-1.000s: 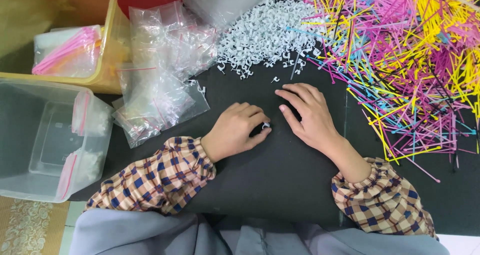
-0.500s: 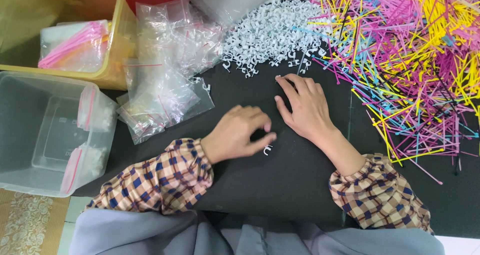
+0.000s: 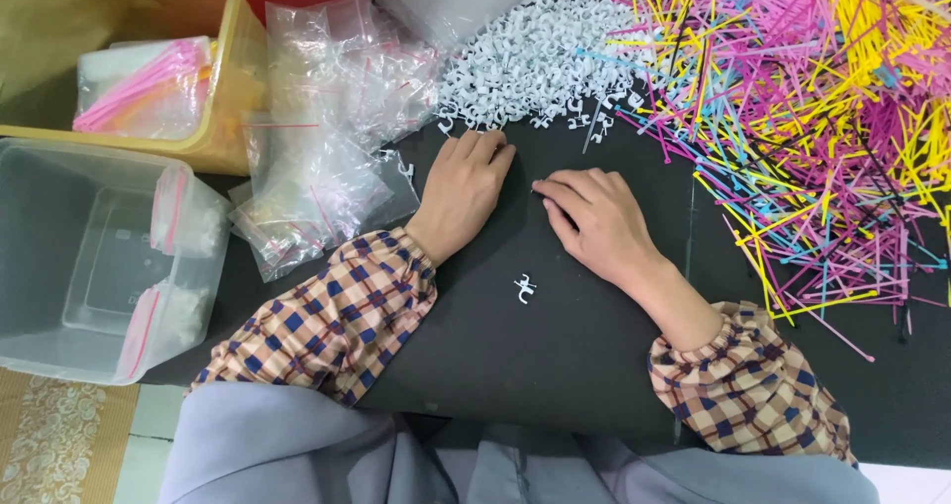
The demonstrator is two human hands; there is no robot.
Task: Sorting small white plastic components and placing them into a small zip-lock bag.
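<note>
On the black mat (image 3: 555, 355), our left hand (image 3: 464, 187) has reached the white clips (image 3: 535, 58), fingers flat together; right hand (image 3: 594, 222) lies curled, possibly pinching something.

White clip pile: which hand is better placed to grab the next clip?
Left. The left hand has its fingertips at the near edge of the white clip pile. The right hand rests curled on the black mat, farther back from the pile.

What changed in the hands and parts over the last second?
The left hand has reached forward to the edge of the pile of white clips. The right hand has drawn slightly back. A single white clip now lies on the black mat between the forearms. Bags, tubs and ties are unchanged.
</note>
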